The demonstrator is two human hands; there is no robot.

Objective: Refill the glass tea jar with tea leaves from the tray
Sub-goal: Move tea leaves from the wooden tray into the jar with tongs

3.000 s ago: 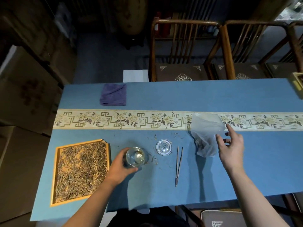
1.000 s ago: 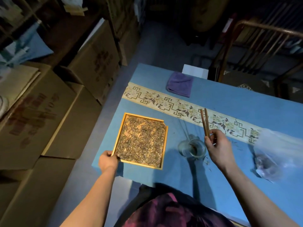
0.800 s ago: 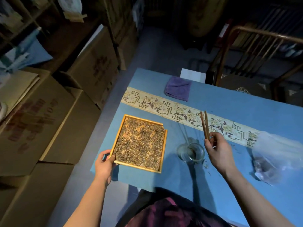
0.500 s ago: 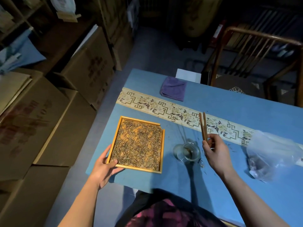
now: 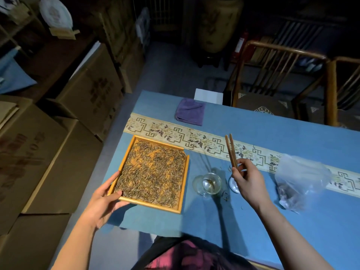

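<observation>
A wooden tray (image 5: 184,179) full of dry tea leaves (image 5: 153,170) lies on the blue tablecloth near the table's left end. My left hand (image 5: 101,203) grips the tray's near left corner, thumb over the rim. An open glass tea jar (image 5: 211,184) with a few leaves inside stands just right of the tray. My right hand (image 5: 249,182) hovers right of the jar, shut on wooden tweezers (image 5: 231,150) whose tips point up and away. The jar's glass lid (image 5: 233,187) lies on the cloth, partly hidden under that hand.
A crumpled clear plastic bag (image 5: 298,182) with some leaves sits at the right. A folded purple cloth (image 5: 190,112) lies at the table's far edge. Cardboard boxes (image 5: 58,145) stand on the floor to the left, wooden chairs (image 5: 272,80) behind the table. Loose leaves lie scattered around the jar.
My left hand slid along the tray's near left corner and took a fuller grip. Three seconds ago it held the jar and the tweezers lay on the table; now my right hand holds them.
</observation>
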